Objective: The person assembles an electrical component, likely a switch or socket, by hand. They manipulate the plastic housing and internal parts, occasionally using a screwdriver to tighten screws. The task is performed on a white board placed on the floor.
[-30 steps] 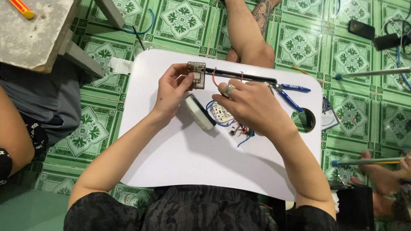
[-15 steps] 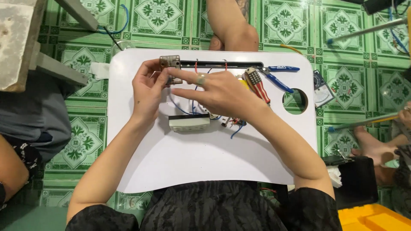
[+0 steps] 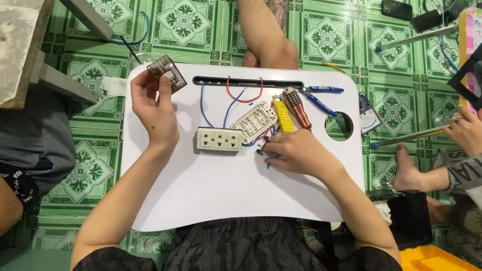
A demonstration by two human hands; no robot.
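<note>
My left hand (image 3: 154,110) holds a small brown-grey plastic part (image 3: 166,73) up near the far left corner of the white lap table (image 3: 226,200). My right hand (image 3: 296,153) rests on the table, its fingertips pinching a small dark metal piece (image 3: 262,148) amid loose wires. A cream multi-socket outlet (image 3: 219,139) lies face up between my hands. Beside it lies a cream switch module (image 3: 255,122), tilted. Blue and red wires (image 3: 236,98) loop behind them.
A yellow-handled tool (image 3: 283,116), a red striped screwdriver (image 3: 297,108) and blue-handled pliers (image 3: 321,98) lie at the far right of the table by its round hole (image 3: 339,126). Another person's leg (image 3: 268,37) is beyond the table; a further person's hand (image 3: 464,131) is at right.
My hands have parted: the left lifted the brown part away to the far left, the right dropped to the wires. The outlet now lies face up on the table.
</note>
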